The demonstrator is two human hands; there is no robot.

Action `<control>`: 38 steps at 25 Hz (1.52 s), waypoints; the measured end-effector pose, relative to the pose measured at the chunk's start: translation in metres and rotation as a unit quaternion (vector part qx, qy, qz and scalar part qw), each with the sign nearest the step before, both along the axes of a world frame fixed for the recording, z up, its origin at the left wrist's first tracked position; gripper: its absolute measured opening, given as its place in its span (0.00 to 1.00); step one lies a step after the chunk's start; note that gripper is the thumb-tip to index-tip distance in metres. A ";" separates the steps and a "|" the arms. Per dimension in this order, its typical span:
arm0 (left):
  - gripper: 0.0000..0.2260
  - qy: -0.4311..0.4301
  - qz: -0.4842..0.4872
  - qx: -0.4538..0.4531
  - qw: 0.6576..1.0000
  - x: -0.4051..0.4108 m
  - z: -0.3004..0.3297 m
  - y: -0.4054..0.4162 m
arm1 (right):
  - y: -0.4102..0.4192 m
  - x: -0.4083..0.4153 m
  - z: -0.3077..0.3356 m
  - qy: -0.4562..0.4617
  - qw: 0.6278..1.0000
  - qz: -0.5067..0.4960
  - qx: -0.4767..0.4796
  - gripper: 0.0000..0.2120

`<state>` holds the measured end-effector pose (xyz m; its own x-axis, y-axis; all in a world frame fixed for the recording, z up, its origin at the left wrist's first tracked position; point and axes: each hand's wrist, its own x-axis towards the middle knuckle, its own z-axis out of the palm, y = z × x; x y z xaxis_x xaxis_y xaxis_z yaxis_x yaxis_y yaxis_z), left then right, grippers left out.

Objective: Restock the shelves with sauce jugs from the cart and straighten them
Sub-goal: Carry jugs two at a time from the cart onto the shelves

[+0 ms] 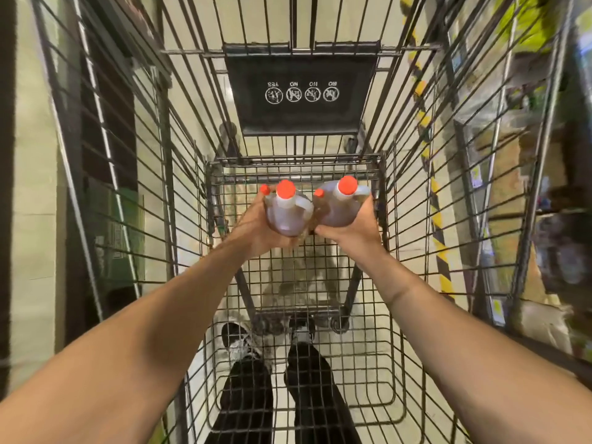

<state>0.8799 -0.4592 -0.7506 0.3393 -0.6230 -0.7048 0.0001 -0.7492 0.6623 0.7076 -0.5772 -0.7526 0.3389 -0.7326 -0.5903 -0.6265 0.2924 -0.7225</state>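
Observation:
Two clear sauce jugs with brown liquid and orange caps sit side by side deep inside the wire cart. My left hand grips the left jug from its left side and underneath. My right hand grips the right jug from below and its right side. Both jugs tilt with their caps toward me, and their sides touch. Each jug also shows a small second orange cap by its handle.
The cart's black child-seat flap with warning icons hangs at the far end. Stocked shelves run along the right, blurred. A yellow-black striped post stands to the right. My legs and shoes show through the cart floor.

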 end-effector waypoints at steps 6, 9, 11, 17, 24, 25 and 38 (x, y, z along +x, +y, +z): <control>0.48 -0.019 -0.052 -0.050 0.997 0.003 0.026 0.015 | 0.010 -0.002 0.027 -0.015 1.000 0.005 -0.014 0.45; 0.44 -0.037 -0.070 -0.047 0.996 0.006 0.056 0.024 | 0.022 -0.006 0.058 -0.011 1.000 0.009 -0.028 0.43; 0.31 -0.013 -0.054 -0.067 0.996 0.004 0.086 0.024 | 0.029 -0.006 0.086 -0.008 0.999 0.004 -0.032 0.43; 0.32 -0.058 -0.054 -0.101 0.992 0.005 0.204 0.035 | 0.054 -0.013 0.194 -0.055 0.996 -0.038 -0.055 0.38; 0.28 -0.135 -0.085 -0.190 0.969 -0.010 0.330 0.091 | 0.118 -0.043 0.323 -0.164 0.979 -0.111 -0.038 0.39; 0.28 -0.146 -0.087 -0.204 0.964 -0.012 0.345 0.098 | 0.128 -0.046 0.336 -0.141 0.981 -0.116 -0.059 0.39; 0.31 -0.096 -0.129 -0.336 0.928 -0.083 0.466 0.164 | 0.269 -0.122 0.466 -0.097 0.929 -0.285 -0.214 0.30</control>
<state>0.7968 -0.2947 -0.2845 0.1975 -0.9778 -0.0695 -0.2887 -0.1257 0.9491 0.5859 -0.3078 -0.2868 -0.1061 -0.9796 -0.1708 -0.3034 0.1955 -0.9326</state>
